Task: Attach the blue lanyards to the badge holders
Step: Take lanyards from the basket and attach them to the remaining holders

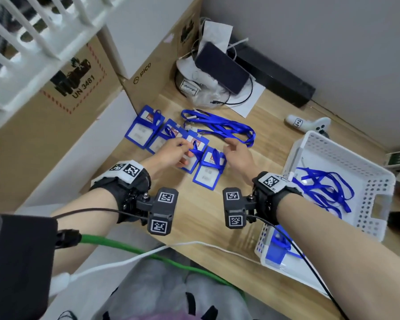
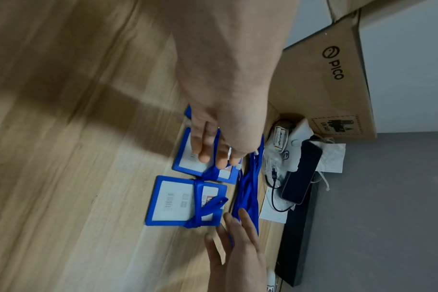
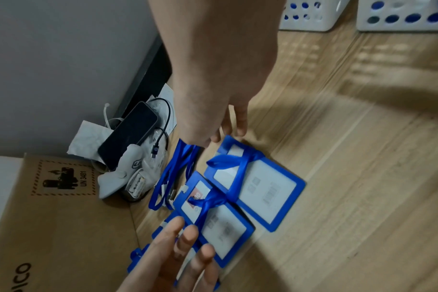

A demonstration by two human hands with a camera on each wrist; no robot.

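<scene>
Several blue badge holders lie in a row on the wooden table, each with a blue lanyard wound round it. My left hand (image 1: 185,153) rests its straight fingers (image 2: 210,156) on the third holder (image 1: 195,146), touching its lanyard. The nearest holder (image 1: 208,172) lies just right of that hand, untouched. My right hand (image 1: 229,144) hovers with relaxed fingers (image 3: 240,126) at the near end of a loose bundle of blue lanyards (image 1: 219,125). In the left wrist view its fingertips (image 2: 243,215) touch the bundle (image 2: 248,189). Neither hand grips anything.
A white perforated basket (image 1: 370,181) at the right holds more blue lanyards (image 1: 321,188); a second basket (image 1: 263,243) stands near the table's front edge. Cardboard boxes (image 1: 153,72) wall the left. A phone (image 1: 222,68), cables and a white controller (image 1: 307,123) lie at the back.
</scene>
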